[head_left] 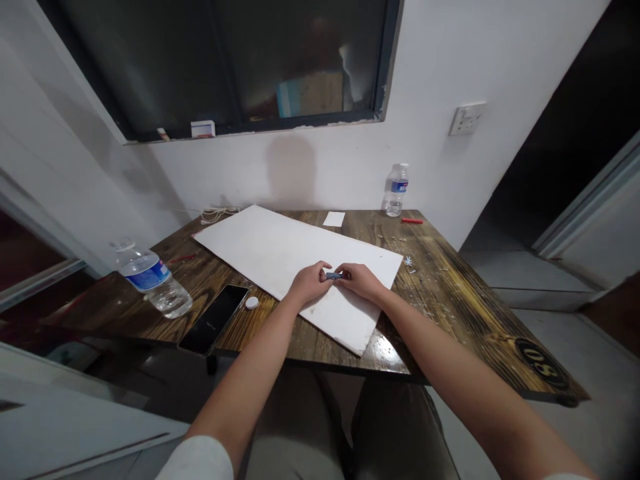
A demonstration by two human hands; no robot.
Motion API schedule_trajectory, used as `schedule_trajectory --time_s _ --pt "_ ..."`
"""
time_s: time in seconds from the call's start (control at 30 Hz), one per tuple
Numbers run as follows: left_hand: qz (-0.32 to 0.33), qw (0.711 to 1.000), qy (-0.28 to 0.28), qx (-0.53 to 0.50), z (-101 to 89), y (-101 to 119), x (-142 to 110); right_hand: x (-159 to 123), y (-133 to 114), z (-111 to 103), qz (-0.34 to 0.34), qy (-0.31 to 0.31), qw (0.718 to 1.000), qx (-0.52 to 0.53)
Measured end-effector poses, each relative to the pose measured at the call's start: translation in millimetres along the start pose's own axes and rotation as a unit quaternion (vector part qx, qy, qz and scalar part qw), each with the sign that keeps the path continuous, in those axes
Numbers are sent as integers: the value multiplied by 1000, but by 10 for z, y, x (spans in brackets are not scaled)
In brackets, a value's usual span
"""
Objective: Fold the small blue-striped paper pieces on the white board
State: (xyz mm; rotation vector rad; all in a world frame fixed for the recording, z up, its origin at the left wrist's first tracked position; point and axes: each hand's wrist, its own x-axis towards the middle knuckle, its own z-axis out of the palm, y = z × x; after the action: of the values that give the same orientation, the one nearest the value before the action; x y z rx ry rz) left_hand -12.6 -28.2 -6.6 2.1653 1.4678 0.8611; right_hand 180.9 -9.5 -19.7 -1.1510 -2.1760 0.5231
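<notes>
Both my hands meet over the near part of a large white board [280, 250] that lies on the wooden table [450, 293]. My left hand [309, 283] and my right hand [361, 280] are closed, pinching the two ends of a small dark blue-grey object [333, 275] held between them just above the board. I cannot make out what the small object is.
An uncapped water bottle [150, 277] stands at the left, with a black phone [214, 319] and a white cap [251, 303] near the front edge. A second bottle [397, 190], a red pen [412, 221] and a paper slip [334, 219] sit by the wall. Scraps litter the right side.
</notes>
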Motion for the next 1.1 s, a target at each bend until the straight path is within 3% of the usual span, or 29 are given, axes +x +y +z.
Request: schedule_trajectory --time_s 0.13,0.37,0.57,0.87,1.1 --pt "-12 1000 8 -3 -1 -13 1 3 17 12 5 2 1000 2" --pt "47 999 -9 4 5 -4 0 -1 -7 8 -4 -6 1000 -23" --pt "23 999 -14 24 14 -16 2 -2 -7 -4 -2 1 1000 -21" --pt "112 983 61 128 -66 95 -5 4 17 11 -1 4 1000 -21" --pt "106 982 67 140 -53 94 -13 -3 -12 -9 11 -12 1000 -13"
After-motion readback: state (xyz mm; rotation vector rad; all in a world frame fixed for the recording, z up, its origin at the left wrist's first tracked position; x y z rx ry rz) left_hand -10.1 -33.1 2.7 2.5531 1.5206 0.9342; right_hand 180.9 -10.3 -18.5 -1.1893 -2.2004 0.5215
